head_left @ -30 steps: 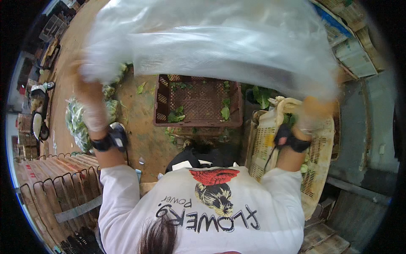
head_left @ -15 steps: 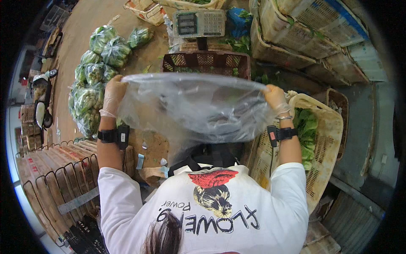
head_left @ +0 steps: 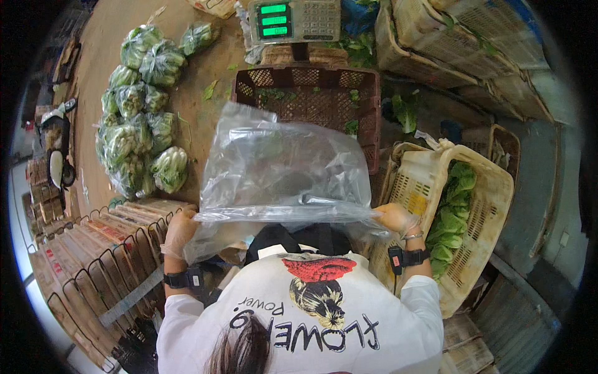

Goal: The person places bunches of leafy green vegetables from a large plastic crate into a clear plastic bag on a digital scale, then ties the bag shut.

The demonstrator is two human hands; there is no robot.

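Observation:
A large clear plastic bag is stretched out wide in front of my body, its near edge pulled straight between both hands. My left hand, in a thin see-through glove, pinches the bag's left corner. At the opposite corner my right hand, also gloved, grips the same edge. The far part of the bag billows up and partly covers a dark red plastic crate, which has a few green leaf scraps in it. Beside my right hand stands a cream crate with leafy green lettuce.
Bagged vegetables are heaped on the floor at the left. A scale display with lit green digits stands behind the red crate. Stacked cream crates rise at the far right. Flat crates with wire handles stand at the near left.
Both hands have come down toward my body, drawing the bag's edge nearer. More of the red crate shows. The scale's display now reads lit green.

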